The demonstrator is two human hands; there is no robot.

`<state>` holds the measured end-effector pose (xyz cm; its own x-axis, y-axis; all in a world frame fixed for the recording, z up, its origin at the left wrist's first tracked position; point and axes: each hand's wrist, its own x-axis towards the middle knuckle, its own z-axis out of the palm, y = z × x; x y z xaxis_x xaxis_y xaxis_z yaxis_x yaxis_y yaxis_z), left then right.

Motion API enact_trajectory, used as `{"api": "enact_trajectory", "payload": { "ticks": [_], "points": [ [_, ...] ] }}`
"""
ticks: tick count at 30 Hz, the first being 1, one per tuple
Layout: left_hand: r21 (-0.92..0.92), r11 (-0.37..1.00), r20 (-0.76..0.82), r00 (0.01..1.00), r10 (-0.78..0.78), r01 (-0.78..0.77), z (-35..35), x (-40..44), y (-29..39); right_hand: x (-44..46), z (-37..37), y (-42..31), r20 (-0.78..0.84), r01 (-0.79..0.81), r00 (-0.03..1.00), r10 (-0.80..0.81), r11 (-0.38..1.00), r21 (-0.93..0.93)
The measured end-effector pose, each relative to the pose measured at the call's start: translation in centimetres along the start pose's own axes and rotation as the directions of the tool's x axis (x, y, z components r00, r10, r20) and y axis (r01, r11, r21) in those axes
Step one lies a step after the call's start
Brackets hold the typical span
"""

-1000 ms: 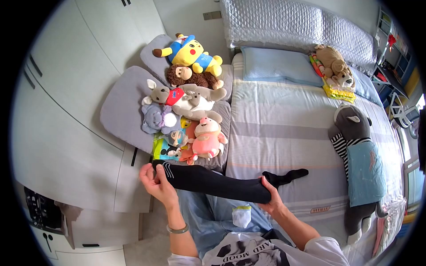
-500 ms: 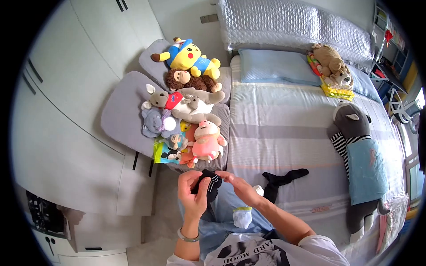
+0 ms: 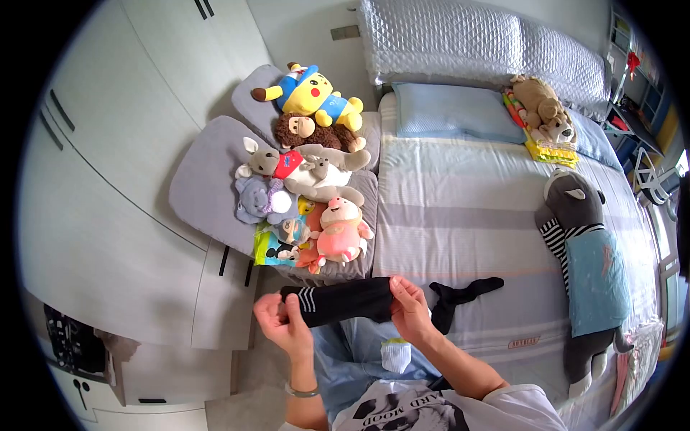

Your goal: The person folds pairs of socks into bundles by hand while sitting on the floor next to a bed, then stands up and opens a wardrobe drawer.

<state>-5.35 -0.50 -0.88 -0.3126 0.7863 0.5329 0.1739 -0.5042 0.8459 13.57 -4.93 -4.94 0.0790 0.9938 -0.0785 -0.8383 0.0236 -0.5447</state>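
Note:
A black sock [image 3: 345, 300] with white stripes near its cuff is stretched level between my two hands, above my lap. My left hand [image 3: 286, 322] grips the striped cuff end, thumb on top. At the other end, my right hand [image 3: 412, 307] pinches the sock between thumb and fingers. Another black sock [image 3: 460, 293] lies bent on the bed, just right of my right hand. On my lap rests a small white sock [image 3: 395, 355] with a yellow-green edge.
The striped bed [image 3: 460, 244] spreads to the right, with a large grey plush toy [image 3: 586, 273] on it. Several plush toys, including a pink pig [image 3: 341, 233] and a kangaroo [image 3: 309, 169], sit on grey cushions [image 3: 208, 169] ahead. Pale cabinets [image 3: 122, 187] stand at left.
The bunched black sock has been pulled out lengthwise. My left hand has moved left, and my right hand, formerly beside the sock with fingers extended, now grips its other end.

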Motion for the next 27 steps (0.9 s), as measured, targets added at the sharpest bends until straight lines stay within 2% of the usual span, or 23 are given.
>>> {"api": "enact_trajectory", "payload": {
  "ticks": [1,5,7,8,9,10,11,12,13,15,17,18,19,21,22,23,24,26,27],
  "points": [
    [0.040,0.999,-0.013,1.000,0.002,-0.002,0.2,-0.6,-0.5,-0.1,0.6,0.1,-0.020,0.024,1.000,-0.023,0.998,0.064],
    [-0.020,0.999,0.025,0.999,-0.040,0.041,1.6,-2.0,-0.1,-0.2,0.8,0.3,-0.055,-0.004,0.998,0.007,0.999,0.045],
    [0.378,0.924,0.104,0.988,-0.113,0.066,2.1,-1.4,2.3,-0.3,0.2,0.6,0.056,0.063,0.997,-0.057,0.992,-0.111],
    [0.443,0.896,0.131,0.991,-0.020,-0.040,1.9,-1.6,1.7,-0.6,0.2,0.7,0.060,0.056,0.997,-0.050,0.992,-0.110],
    [0.446,0.894,0.128,0.992,-0.018,-0.041,2.4,-1.7,1.5,-0.8,0.4,0.6,0.084,0.057,0.996,-0.041,0.980,-0.191],
    [0.234,0.970,0.262,0.965,0.004,-0.068,3.4,-2.0,1.4,-1.0,0.7,0.5,0.105,0.061,0.994,-0.033,0.961,-0.270],
    [0.093,0.995,0.357,0.933,-0.054,0.022,4.1,-2.4,1.5,-1.2,1.4,0.5,0.105,0.058,0.994,-0.030,0.961,-0.270],
    [-0.029,0.990,0.446,0.888,-0.112,0.139,4.8,-2.9,1.5,-1.3,2.2,0.7,0.143,0.126,0.986,-0.082,0.933,-0.337],
    [-0.056,0.941,0.511,0.819,-0.261,0.335,5.3,-3.2,1.7,-1.3,2.6,0.8,0.187,0.197,0.974,-0.130,0.895,-0.400],
    [-0.132,0.938,0.482,0.847,-0.223,0.322,6.1,-3.0,1.5,-1.8,1.4,1.3,0.214,0.204,0.969,-0.125,0.893,-0.401],
    [-0.109,0.911,0.303,0.886,-0.351,0.398,5.7,-3.0,0.6,-2.2,1.0,1.3,0.139,0.114,0.988,-0.060,0.901,-0.418],
    [-0.091,0.927,0.293,0.900,-0.324,0.363,5.7,-2.8,1.4,-2.3,0.8,1.3,0.131,0.112,0.989,-0.063,0.901,-0.419],
    [-0.090,0.926,0.297,0.897,-0.328,0.368,5.7,-3.3,2.0,-2.2,0.6,1.5,0.046,0.077,0.997,-0.063,0.905,-0.419],
    [0.064,0.991,0.285,0.949,-0.133,0.119,6.0,-5.1,2.7,-1.6,0.4,1.5,-0.108,0.014,0.992,-0.064,0.911,-0.413],
    [0.170,0.926,0.416,0.877,0.242,-0.336,5.9,-6.2,1.9,-1.7,1.0,0.9,-0.171,-0.069,0.985,0.005,0.926,-0.371],
    [0.229,0.921,0.618,0.778,0.113,-0.316,5.7,-7.3,1.4,-0.7,-2.0,2.4,-0.177,-0.165,0.977,0.122,0.954,-0.252],
    [0.289,0.901,0.778,0.628,-0.024,-0.324,5.5,-8.3,1.2,-0.9,-0.5,3.7,-0.204,0.150,0.936,-0.286,0.851,-0.502],
    [0.396,0.913,0.577,0.801,-0.160,-0.102,7.0,-6.5,-0.8,-2.9,0.0,5.9,-0.220,0.217,0.890,-0.399,0.796,-0.566],
    [0.338,0.932,0.438,0.855,-0.277,0.129,7.4,-3.1,-0.3,-4.0,0.2,6.2,-0.268,0.007,0.956,-0.117,0.925,-0.379]
  ]
}}
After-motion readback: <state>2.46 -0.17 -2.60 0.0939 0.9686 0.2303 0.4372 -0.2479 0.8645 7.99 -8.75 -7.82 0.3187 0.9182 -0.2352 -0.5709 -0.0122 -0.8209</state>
